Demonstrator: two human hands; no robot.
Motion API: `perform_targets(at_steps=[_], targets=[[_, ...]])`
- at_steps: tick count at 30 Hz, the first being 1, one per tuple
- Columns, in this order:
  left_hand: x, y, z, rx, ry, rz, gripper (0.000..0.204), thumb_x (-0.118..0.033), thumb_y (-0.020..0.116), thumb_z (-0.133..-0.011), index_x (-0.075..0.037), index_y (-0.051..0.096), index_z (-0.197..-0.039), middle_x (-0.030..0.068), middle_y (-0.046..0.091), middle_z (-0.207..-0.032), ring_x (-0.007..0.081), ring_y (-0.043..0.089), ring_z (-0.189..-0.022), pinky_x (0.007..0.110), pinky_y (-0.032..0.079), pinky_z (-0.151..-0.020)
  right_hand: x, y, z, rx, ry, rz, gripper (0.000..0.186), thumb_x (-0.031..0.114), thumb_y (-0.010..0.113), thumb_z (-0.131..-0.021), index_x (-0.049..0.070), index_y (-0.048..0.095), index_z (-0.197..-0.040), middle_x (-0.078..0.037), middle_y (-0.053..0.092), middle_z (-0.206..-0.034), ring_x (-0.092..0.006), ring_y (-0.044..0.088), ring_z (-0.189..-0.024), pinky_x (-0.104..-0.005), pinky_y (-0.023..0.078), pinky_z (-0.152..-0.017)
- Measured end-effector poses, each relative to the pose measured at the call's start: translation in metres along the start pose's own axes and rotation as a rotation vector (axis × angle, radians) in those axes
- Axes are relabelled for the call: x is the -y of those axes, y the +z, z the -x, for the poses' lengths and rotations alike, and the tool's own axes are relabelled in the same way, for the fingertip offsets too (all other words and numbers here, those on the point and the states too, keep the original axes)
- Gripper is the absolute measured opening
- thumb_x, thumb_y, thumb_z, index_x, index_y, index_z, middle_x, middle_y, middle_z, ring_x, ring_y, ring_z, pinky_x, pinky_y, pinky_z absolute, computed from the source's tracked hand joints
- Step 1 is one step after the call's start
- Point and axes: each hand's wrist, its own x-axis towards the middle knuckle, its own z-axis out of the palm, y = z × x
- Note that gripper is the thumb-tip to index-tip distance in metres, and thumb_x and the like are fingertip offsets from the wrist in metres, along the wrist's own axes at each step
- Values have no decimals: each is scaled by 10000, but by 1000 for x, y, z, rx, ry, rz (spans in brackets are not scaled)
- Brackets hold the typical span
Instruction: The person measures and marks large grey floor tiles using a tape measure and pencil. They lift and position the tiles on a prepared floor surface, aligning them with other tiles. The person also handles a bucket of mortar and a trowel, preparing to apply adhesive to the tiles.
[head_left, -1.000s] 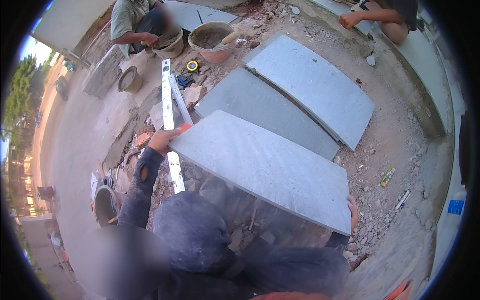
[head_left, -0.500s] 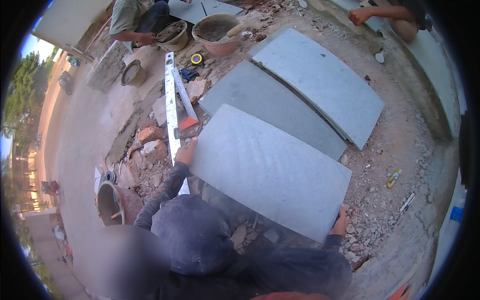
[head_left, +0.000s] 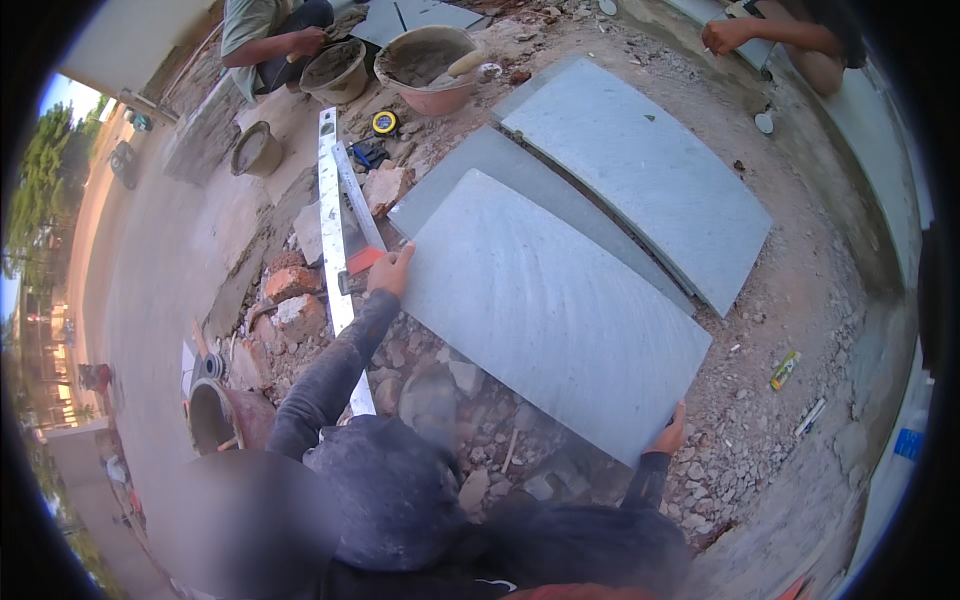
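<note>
A large pale grey tile (head_left: 560, 310) lies slanted in front of me, held between both hands. My left hand (head_left: 390, 270) grips its left end, the thumb on the upper face. At the near right corner my right hand (head_left: 668, 432) holds the edge, its fingers partly hidden by the tile. Beyond it a darker grey tile (head_left: 455, 185) is largely covered by the held one; whether they touch I cannot tell. Farther back right rests another light grey tile (head_left: 640, 165), on top of at least one more. A long metal straightedge (head_left: 333, 220) runs beside my left hand.
Near the straightedge lie a set square with a red handle (head_left: 362, 260), a tape measure (head_left: 384, 123) and broken bricks (head_left: 295, 283). Mortar buckets (head_left: 430, 75) stand behind. Rubble (head_left: 700, 480) covers the near ground. Two people work at the back; a low wall (head_left: 850, 200) borders the right.
Both hands have shifted the tile forward, away from my body, so it covers more of the darker tile. The person at the back left has raised a hand above the bucket.
</note>
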Motion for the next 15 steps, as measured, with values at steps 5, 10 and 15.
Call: perform_targets(at_steps=[5,10,15], targets=[[6,18,-13,47,85,-1,575,-558,519,-782,-4,661,-840,192,639,-775,308,628,-780,383,449,-748,9,9,-25,-20,-99,96,421,283,532,-876,-113,594,-1003,-114,630,-893,-170,590,-753,-282,460,-687],[18,24,-8,64,130,-47,562,-529,542,-779,20,654,-826,207,636,-764,324,627,-774,388,450,-744,15,17,-30,-108,-181,293,406,286,560,-864,-111,622,-926,-87,627,-838,-144,556,-726,-283,447,-679],[24,29,-12,48,157,-62,501,-466,571,-800,24,664,-844,174,647,-721,252,636,-688,356,468,-688,8,8,-39,-134,-226,258,417,309,577,-855,-102,635,-825,-66,608,-739,-119,529,-718,-263,428,-677]])
